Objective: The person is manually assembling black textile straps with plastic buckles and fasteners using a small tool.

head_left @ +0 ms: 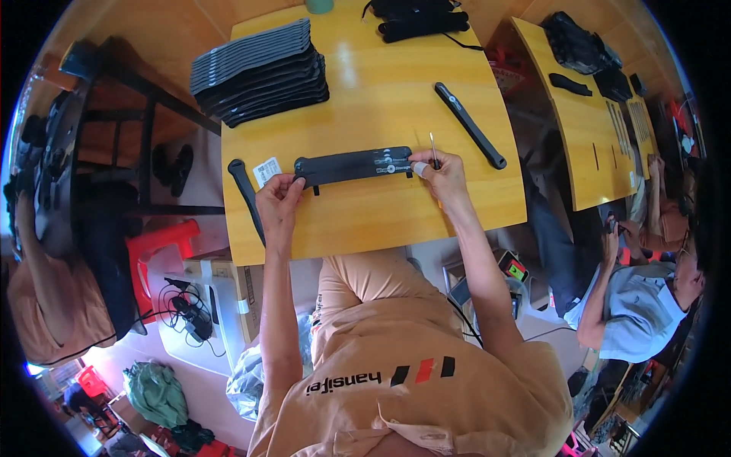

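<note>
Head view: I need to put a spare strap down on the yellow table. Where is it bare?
Bare wood lies along the near edge of the yellow table, below the black strap that the left hand and right hand hold, and mid-table between the strap stack and the loose black bar. The far-left corner is crowded.

The strap's [354,165] right end hides under the right hand [442,171]; its print is too small to tell. The green thing [320,5] (top edge) is cut off.
</note>
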A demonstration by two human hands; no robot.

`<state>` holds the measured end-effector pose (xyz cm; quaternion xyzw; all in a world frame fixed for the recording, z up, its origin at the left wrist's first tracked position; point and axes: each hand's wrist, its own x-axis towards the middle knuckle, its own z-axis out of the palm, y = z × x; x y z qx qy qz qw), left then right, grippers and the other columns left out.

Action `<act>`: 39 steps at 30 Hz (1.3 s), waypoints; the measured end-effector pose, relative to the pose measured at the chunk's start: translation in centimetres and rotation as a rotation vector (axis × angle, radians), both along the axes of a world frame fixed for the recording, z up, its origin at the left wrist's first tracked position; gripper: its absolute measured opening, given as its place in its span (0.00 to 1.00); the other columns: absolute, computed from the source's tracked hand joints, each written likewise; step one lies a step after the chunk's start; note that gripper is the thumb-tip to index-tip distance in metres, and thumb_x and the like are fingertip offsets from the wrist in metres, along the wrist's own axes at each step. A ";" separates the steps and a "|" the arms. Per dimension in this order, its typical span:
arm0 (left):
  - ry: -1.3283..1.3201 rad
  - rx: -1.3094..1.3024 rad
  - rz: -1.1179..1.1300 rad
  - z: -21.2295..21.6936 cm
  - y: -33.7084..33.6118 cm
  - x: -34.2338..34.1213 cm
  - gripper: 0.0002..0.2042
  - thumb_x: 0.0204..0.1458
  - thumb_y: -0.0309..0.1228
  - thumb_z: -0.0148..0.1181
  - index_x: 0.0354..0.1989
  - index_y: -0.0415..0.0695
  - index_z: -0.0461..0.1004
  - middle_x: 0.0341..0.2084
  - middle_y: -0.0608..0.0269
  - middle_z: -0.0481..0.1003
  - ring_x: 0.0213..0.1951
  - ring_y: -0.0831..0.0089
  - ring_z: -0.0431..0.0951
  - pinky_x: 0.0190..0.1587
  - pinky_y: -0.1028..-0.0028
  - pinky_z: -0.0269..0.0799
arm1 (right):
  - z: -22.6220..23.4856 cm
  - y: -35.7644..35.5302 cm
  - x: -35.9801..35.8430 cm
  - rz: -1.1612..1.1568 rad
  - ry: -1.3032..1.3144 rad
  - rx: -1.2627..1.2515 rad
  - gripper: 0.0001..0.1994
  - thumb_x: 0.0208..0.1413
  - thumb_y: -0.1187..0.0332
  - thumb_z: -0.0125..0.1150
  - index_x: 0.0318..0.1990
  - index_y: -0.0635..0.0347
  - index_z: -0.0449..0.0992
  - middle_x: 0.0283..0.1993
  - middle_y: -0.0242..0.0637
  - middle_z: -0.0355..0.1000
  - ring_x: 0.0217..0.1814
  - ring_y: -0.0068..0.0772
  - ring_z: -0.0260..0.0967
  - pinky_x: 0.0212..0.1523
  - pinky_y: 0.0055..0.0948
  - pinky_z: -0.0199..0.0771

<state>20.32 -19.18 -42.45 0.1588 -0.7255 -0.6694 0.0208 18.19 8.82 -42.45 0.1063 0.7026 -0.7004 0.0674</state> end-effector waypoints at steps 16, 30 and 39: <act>-0.042 -0.032 0.047 -0.9 0.4 -0.9 0.05 0.44 0.23 0.60 0.29 0.37 0.72 0.19 0.71 0.69 0.20 0.87 0.65 0.22 0.87 0.60 | -1.7 -0.3 -0.7 -0.075 0.080 0.154 0.04 0.41 0.82 0.58 0.27 0.65 0.75 0.19 0.24 0.64 0.21 0.12 0.57 0.22 0.14 0.57; -0.056 0.000 0.055 -0.4 0.7 -1.0 0.05 0.45 0.24 0.60 0.28 0.39 0.71 0.18 0.71 0.69 0.17 0.87 0.63 0.18 0.87 0.58 | -1.3 -0.5 -0.5 -0.111 0.085 0.213 0.03 0.42 0.81 0.59 0.26 0.64 0.75 0.21 0.24 0.66 0.23 0.12 0.58 0.25 0.13 0.58; -0.075 0.002 0.062 -0.3 0.6 -1.0 0.05 0.45 0.24 0.61 0.28 0.38 0.71 0.18 0.70 0.69 0.16 0.87 0.63 0.17 0.87 0.58 | -1.2 -0.6 -0.5 -0.116 0.098 0.225 0.03 0.42 0.81 0.58 0.26 0.65 0.75 0.21 0.24 0.66 0.22 0.12 0.57 0.23 0.13 0.56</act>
